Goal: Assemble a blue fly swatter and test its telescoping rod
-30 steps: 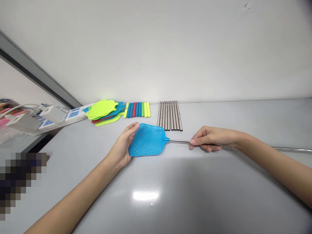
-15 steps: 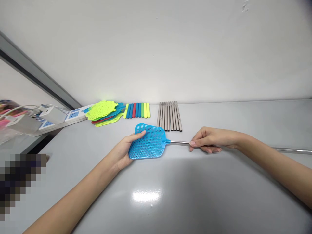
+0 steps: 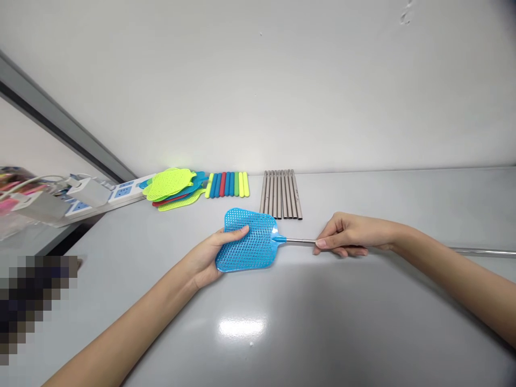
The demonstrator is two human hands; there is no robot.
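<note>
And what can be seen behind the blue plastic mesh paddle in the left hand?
Beyond the paddle lies a row of slim silver metal tubes; the paddle's far edge covers the leftmost tubes' near ends. The left hand has its thumb on top, its other fingers mostly hidden.

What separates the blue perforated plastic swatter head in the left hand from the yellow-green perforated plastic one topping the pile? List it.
Colour: the blue head is blue; the yellow-green head is yellow-green.
Support: the blue head is held by the left hand; the yellow-green head lies on other heads.
Neck: the blue head's meets a thin silver metal rod; the yellow-green head's shows none.
Shared: both are flat and full of small holes.
</note>
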